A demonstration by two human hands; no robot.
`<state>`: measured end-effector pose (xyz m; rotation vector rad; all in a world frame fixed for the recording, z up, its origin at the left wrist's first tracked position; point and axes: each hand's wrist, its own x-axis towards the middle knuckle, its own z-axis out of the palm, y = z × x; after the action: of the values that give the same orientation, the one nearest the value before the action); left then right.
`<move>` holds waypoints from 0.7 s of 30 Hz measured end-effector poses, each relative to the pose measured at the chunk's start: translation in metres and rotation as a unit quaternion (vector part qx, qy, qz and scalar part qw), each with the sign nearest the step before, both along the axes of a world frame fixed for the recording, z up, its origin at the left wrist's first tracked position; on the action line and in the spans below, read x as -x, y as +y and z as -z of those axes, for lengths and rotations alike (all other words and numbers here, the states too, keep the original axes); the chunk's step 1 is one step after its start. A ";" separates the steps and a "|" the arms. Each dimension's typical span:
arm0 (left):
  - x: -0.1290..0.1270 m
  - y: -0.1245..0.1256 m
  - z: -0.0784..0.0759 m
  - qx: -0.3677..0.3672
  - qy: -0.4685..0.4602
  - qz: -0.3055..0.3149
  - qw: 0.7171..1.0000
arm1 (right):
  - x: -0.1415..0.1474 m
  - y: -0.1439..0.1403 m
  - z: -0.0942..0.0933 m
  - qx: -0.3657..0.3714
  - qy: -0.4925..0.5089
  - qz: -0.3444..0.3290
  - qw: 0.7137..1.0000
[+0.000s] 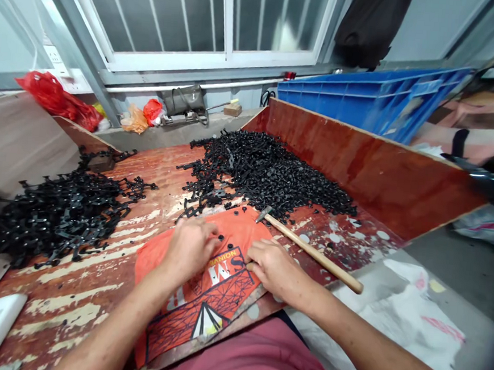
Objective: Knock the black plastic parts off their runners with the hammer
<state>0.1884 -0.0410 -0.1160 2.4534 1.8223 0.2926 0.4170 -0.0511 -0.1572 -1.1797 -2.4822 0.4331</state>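
The left hand (pixel 193 243) and right hand (pixel 277 267) curl their fingers (pixel 257 254) over the orange cloth (pixel 216 298) on the counter (pixel 158 164), grip unclear; it looks soft, light, easiest grabbed by an edge.

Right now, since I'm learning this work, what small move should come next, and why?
Probably pick up the loose black piece with the left hand: it lies on the orange cloth, close to that hand.

Surface (pixel 129 244) mostly free between left pile (pixel 69 211) and cloth (pixel 221 291), black heap (pixel 269 169) blocking ahead, hammer (pixel 310 247) then red board (pixel 372 160) blocking right
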 end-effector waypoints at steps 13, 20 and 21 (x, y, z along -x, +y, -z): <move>-0.032 -0.064 0.018 0.027 -0.018 0.054 0.998 | -0.022 0.007 -0.020 0.062 0.030 0.006 0.998; -0.032 -0.122 0.036 0.042 -0.070 0.115 0.990 | 0.065 0.037 -0.027 -0.016 0.047 -0.044 0.998; -0.031 -0.124 0.035 0.042 -0.076 0.129 0.988 | 0.075 0.039 -0.025 -0.023 0.040 -0.050 0.998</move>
<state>0.2189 -0.1651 -0.1510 2.4948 1.4107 0.3656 0.3417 -0.0118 -0.1326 -1.0051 -2.4753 0.4392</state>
